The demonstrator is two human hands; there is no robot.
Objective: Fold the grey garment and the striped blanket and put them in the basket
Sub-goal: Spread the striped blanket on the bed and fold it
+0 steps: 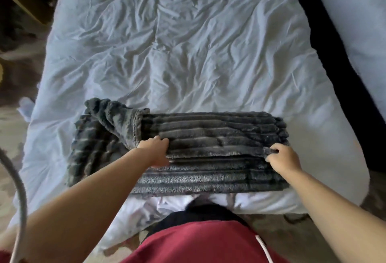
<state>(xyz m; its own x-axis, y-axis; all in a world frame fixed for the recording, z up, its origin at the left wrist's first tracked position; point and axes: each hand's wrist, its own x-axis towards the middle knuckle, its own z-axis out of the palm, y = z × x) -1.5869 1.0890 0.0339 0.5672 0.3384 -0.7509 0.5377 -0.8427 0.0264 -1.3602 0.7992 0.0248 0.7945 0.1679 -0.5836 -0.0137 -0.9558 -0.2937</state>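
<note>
Striped blanket lies across the near end of the bed, its left end loose and bunched; left hand grips the upper layer's near edge, fingers curled over the pile; right hand pinches the same edge at its right corner; I judge the fabric plush, limp and bulky, best held at edges and corners; basket not in view.

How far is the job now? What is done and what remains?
Partly done: the striped blanket lies on the bed folded into a long band, its left end bunched. In hand: the left hand and the right hand grip the edge of its top layer. Left: finishing the fold; no basket or grey garment is in view.
</note>
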